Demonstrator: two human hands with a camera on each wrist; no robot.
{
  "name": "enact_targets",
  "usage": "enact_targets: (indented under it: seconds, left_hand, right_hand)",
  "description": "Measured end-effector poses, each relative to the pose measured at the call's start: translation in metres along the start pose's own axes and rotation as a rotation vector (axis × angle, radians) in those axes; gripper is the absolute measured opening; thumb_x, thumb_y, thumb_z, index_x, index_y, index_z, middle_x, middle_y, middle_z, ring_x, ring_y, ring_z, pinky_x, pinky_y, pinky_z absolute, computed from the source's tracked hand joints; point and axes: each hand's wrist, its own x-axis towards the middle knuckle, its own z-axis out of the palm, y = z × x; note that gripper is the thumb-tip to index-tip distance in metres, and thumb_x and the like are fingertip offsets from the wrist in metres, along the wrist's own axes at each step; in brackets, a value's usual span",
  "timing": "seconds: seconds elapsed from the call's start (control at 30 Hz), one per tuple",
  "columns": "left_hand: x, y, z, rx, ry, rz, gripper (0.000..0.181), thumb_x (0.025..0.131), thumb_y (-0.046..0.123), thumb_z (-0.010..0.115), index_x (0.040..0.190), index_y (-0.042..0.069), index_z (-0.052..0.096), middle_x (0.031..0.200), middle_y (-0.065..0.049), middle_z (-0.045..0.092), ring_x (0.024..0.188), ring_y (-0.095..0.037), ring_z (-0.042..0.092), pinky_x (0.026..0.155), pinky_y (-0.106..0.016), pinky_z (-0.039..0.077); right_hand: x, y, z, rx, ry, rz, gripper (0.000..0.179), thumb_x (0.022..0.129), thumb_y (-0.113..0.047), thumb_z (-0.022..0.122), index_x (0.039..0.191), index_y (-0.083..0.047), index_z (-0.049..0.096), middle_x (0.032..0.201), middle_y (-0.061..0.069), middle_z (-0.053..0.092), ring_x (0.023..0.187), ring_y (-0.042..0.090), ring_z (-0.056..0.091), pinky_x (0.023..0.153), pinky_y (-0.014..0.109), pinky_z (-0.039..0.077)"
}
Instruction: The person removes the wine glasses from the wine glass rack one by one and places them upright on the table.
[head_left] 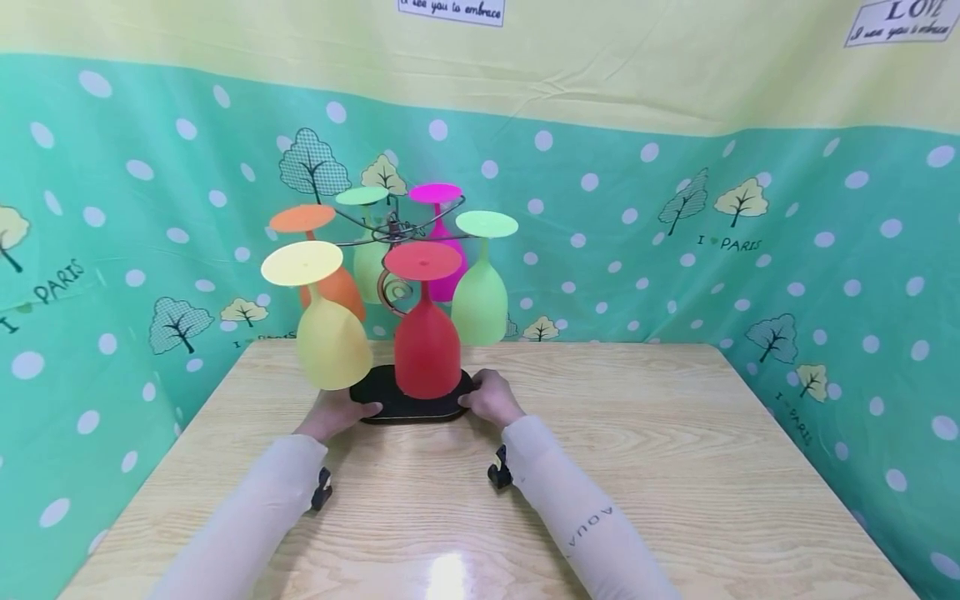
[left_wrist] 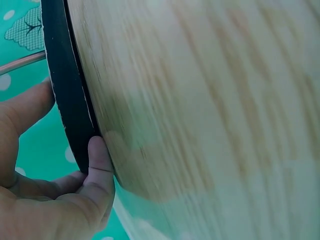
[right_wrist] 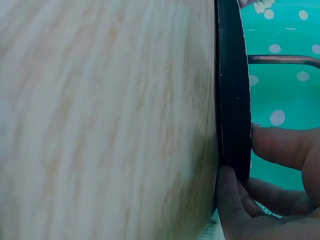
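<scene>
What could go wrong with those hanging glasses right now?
The glasses hang upside down, close together, so tilting the black base might make them swing, knock or slip off. The left hand and right hand grip its ends, fingertips close to the table; they could get pinched.

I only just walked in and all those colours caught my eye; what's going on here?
A person's left hand and right hand grip opposite ends of the black base of a metal rack. Six colourful goblets hang upside down from the rack. Whether the base touches the wooden table is hard to tell.
</scene>
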Motion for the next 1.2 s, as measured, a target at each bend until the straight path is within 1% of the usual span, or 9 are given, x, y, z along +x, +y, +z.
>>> enact_targets:
  seconds: [0.3,0.57,0.7,0.87,1.03,1.2]
  left_hand:
    - [0.001,0.004,0.005,0.006,0.010,0.027,0.092,0.081,0.015,0.075,0.147,-0.004,0.012,0.150,-0.028,0.020,0.139,-0.044,0.016,0.112,-0.057,0.018]
    - [-0.001,0.008,0.009,0.014,0.036,0.091,0.092,0.080,0.012,0.076,0.146,-0.004,0.013,0.149,-0.028,0.021,0.139,-0.044,0.017,0.112,-0.057,0.018]
    - [-0.001,0.011,0.012,0.015,0.042,0.112,0.092,0.079,0.012,0.077,0.145,-0.004,0.014,0.148,-0.029,0.022,0.138,-0.045,0.018,0.112,-0.057,0.019]
    - [0.001,0.012,0.015,0.018,0.045,0.125,0.092,0.079,0.012,0.077,0.145,-0.003,0.015,0.148,-0.027,0.023,0.138,-0.043,0.019,0.112,-0.057,0.019]
    - [0.003,0.010,0.020,0.020,0.049,0.131,0.092,0.079,0.012,0.077,0.145,-0.003,0.015,0.149,-0.027,0.023,0.138,-0.042,0.020,0.112,-0.056,0.019]
    - [0.005,0.010,0.024,0.012,0.054,0.129,0.093,0.078,0.012,0.078,0.146,-0.001,0.015,0.149,-0.025,0.024,0.139,-0.041,0.020,0.112,-0.056,0.020]
  right_hand:
    - [0.000,0.004,-0.004,-0.013,0.001,0.001,0.038,0.081,-0.010,0.074,0.113,0.004,0.059,0.110,0.018,0.061,0.106,0.032,0.057,0.094,0.044,0.046]
    - [-0.001,0.009,-0.009,-0.001,0.001,0.006,0.035,0.081,-0.010,0.074,0.110,0.003,0.060,0.107,0.017,0.062,0.102,0.031,0.058,0.092,0.044,0.047]
    - [-0.001,0.011,-0.011,-0.004,0.003,-0.002,0.034,0.081,-0.010,0.074,0.108,0.003,0.060,0.106,0.016,0.062,0.100,0.030,0.058,0.091,0.043,0.048]
    - [-0.002,0.014,-0.015,0.011,0.009,0.001,0.032,0.081,-0.010,0.074,0.108,0.002,0.061,0.108,0.016,0.062,0.101,0.030,0.057,0.092,0.043,0.046]
    - [-0.003,0.017,-0.018,0.007,0.007,0.005,0.037,0.081,-0.010,0.074,0.113,0.004,0.059,0.111,0.018,0.061,0.104,0.031,0.057,0.095,0.045,0.045]
    - [-0.002,0.020,-0.021,-0.003,0.008,0.002,0.035,0.080,-0.010,0.074,0.110,0.003,0.060,0.106,0.016,0.062,0.099,0.029,0.058,0.092,0.043,0.047]
